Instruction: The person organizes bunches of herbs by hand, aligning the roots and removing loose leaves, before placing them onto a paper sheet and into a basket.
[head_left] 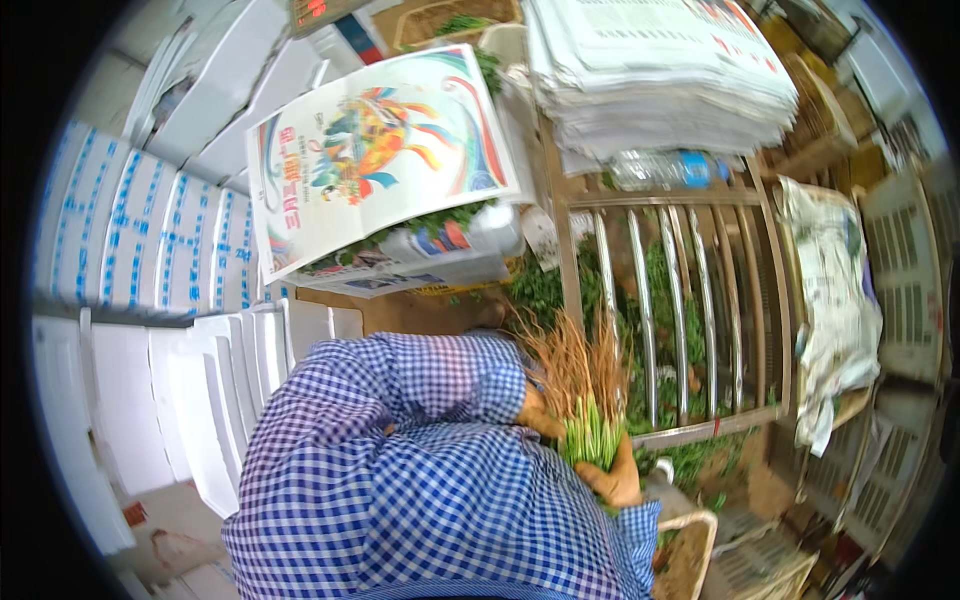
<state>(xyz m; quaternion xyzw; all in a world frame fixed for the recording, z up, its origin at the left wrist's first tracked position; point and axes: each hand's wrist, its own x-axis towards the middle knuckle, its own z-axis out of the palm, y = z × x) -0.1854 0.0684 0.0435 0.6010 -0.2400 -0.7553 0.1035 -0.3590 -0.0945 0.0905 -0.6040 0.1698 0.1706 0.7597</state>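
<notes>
A bunch of greens (592, 432) with long, thin brown roots is between my two hands, its roots pointing away from me and its pale green stems toward me. My left hand (541, 413) is closed against the bunch's left side, partly hidden by the checked sleeve. On the lower right side, my right hand (612, 478) wraps round the stems. The leafy ends are mostly hidden below the hands. Just beyond the roots stands a metal rack (648, 330) with parallel bars, and loose green leaves (540, 285) lie beside and beneath it.
A thick newspaper stack (660, 100) rests on the rack's far end, above a clear plastic bottle (665, 170). A printed sheet (380, 150) covers greens at the far left. White foam boxes (150, 220) line the left; plastic crates (690, 550) stand at the lower right.
</notes>
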